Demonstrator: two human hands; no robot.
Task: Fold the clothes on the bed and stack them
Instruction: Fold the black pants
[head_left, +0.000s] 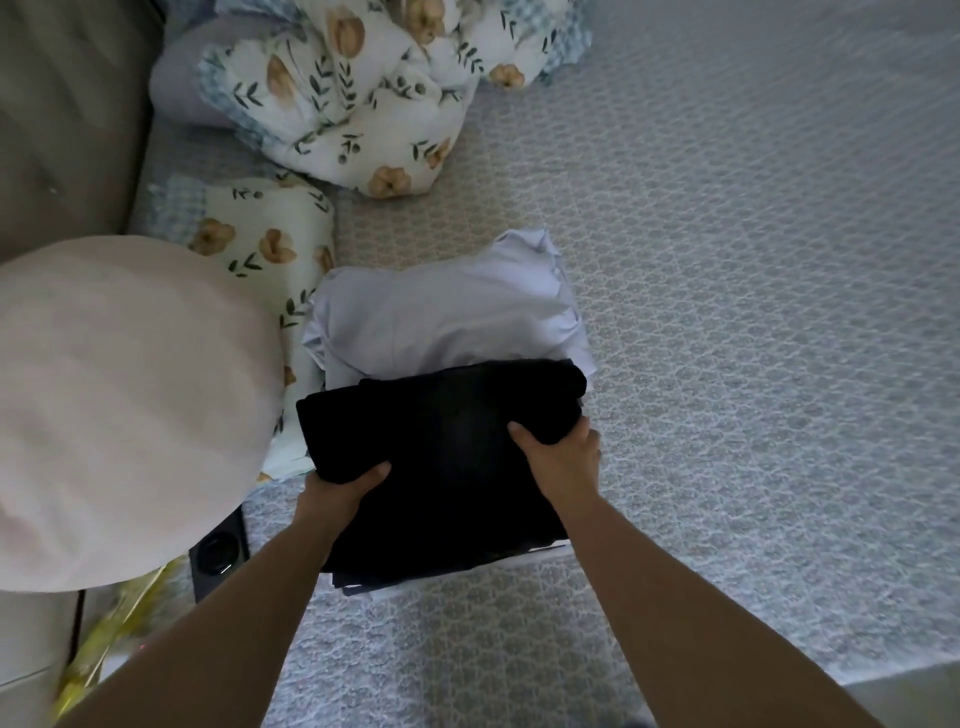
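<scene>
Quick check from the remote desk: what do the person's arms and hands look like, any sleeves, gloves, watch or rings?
Both forearms are bare right down to the frame's bottom edge: no sleeves show. The left hand and right hand wear no gloves, and no watch, bracelet or ring is visible. Most of the fingers are hidden, so rings there cannot be ruled out.

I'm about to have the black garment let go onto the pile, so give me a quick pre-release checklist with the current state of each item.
1. Left hand has a grip on the black garment: ok, thumb curled over its near-left edge.
2. Right hand holds it: ok, thumb on top at the right side.
3. Black garment folded compactly: ok.
4. Centred on the pale folded garment: not ok, it sits toward the near side, leaving the far part uncovered.
5. Layers beneath square: cannot tell, only edges show at the near side.
6. Floral pillow clear of the stack: cannot tell.
</scene>
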